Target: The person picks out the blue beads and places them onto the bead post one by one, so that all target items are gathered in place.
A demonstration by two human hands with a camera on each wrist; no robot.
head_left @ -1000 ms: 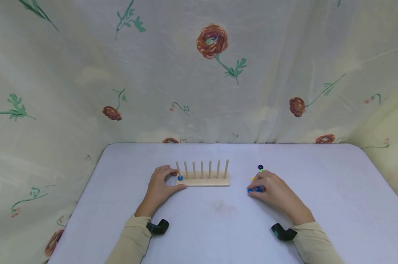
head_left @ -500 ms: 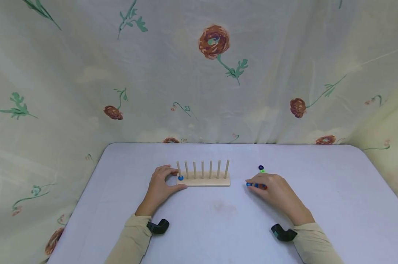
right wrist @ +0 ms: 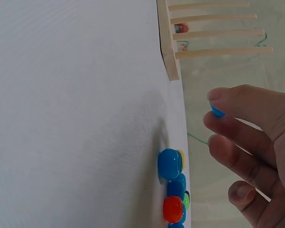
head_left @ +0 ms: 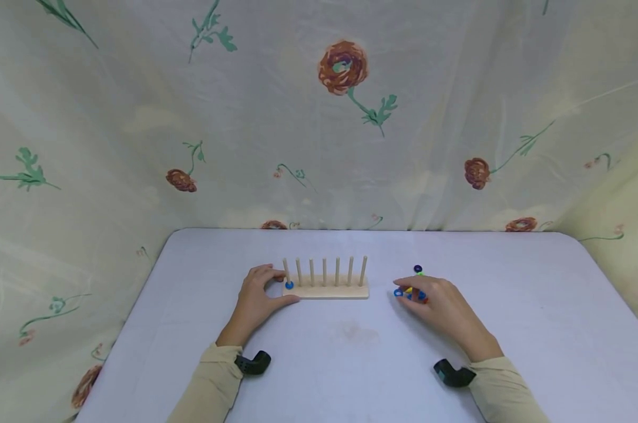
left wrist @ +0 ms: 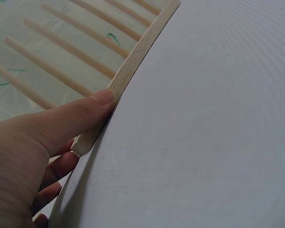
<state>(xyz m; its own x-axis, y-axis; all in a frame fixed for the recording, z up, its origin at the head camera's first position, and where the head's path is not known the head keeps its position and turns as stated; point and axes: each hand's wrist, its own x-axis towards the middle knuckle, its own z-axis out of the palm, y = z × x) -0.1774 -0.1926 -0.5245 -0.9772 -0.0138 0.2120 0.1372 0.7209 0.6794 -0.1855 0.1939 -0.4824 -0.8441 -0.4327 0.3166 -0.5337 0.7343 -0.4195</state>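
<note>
A wooden peg board [head_left: 326,292] with a row of upright pegs stands on the table. My left hand [head_left: 257,299] grips its left end, thumb along the front edge and fingers behind. One blue bead [head_left: 289,285] sits at the foot of the leftmost peg. To the right of the board, my right hand [head_left: 443,302] pinches a blue bead [right wrist: 217,110] between thumb and forefinger, lifted off the table. Below that hand lie several loose beads, among them a blue bead [right wrist: 169,164] and a red bead [right wrist: 173,209]. The hand partly hides the pile in the head view.
A dark purple bead [head_left: 417,268] lies farthest back in the loose group, with a green bead [right wrist: 186,200] near it. A white table [head_left: 329,364] carries everything. Behind it hangs a flowered curtain [head_left: 276,117]. Each wrist wears a black camera [head_left: 455,373].
My right hand first reached into the bead pile, then rose slightly with a blue bead pinched at its fingertips. The left hand and the peg board have stayed in place.
</note>
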